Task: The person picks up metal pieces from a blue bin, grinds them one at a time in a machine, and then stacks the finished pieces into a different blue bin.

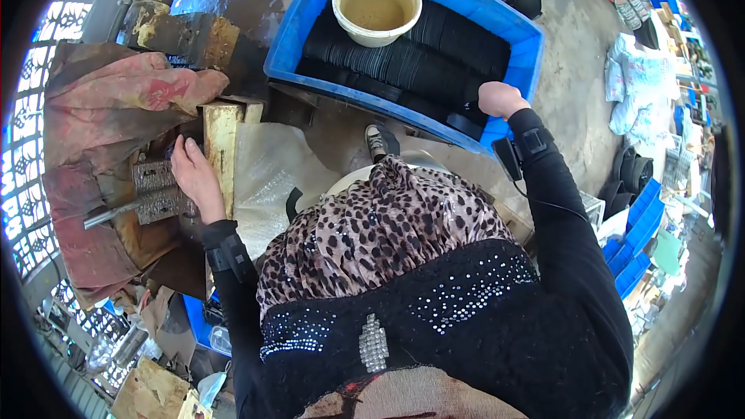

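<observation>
My left hand [194, 178] rests flat on a worn metal block [159, 190] of an old machine at the left, its fingers stretched toward the far edge. My right hand [500, 98] reaches into a blue plastic crate [518, 39] and is closed on the black flat pieces [434, 58] stacked on edge inside. A cream bowl [376, 4] holding brownish liquid sits on top of those pieces at the crate's far end. Both arms wear black sleeves, each with a strapped band and a small device near the wrist.
A reddish stained cloth [116, 101] drapes over the machine. A clear plastic sheet [268, 167] lies beside a yellowed block [223, 143]. More blue crates [636, 240] and white sacks [632, 89] stand at the right on a concrete floor. A shoe [378, 141] shows below.
</observation>
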Available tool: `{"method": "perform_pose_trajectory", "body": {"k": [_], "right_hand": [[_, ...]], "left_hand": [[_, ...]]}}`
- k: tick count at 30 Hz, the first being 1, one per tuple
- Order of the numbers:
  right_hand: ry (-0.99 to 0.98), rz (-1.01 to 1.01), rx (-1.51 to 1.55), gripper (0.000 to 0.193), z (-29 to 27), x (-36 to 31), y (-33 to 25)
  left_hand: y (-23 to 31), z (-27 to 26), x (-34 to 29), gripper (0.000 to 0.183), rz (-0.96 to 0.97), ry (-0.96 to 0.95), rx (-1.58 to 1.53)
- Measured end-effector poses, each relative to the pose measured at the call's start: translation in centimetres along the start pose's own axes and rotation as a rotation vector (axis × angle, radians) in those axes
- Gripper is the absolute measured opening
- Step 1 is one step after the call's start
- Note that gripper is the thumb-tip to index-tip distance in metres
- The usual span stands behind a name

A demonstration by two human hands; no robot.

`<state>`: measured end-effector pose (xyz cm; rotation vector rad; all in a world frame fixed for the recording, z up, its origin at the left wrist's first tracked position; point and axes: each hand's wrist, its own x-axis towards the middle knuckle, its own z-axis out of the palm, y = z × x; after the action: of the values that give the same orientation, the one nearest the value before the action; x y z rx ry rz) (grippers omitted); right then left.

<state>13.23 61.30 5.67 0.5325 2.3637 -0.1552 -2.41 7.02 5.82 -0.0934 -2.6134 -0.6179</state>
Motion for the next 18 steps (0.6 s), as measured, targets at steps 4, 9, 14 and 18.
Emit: {"method": "perform_pose_trajectory", "body": {"k": [4, 9, 14, 18], "right_hand": [[-0.191, -0.248, 0.337, 0.025, -3.4, 0.0, 0.4], [0.100, -0.366, 0.695, 0.026, -12.6, -3.2, -5.9], [0.301, -0.398, 0.208, 0.028, -16.2, 3.6, -9.8], [0.433, -0.314, -0.121, 0.028, -15.1, 7.5, -12.4]], "left_hand": [[0.6, 0.2, 0.1, 0.041, -0.019, -0.037, 0.001], [1.2, 0.6, 0.5, 0.040, -0.010, -0.015, -0.004], [1.8, 0.6, 0.6, 0.039, -0.009, -0.004, 0.003], [3.1, 0.0, 0.8, 0.039, -0.026, -0.007, 0.036]]}}
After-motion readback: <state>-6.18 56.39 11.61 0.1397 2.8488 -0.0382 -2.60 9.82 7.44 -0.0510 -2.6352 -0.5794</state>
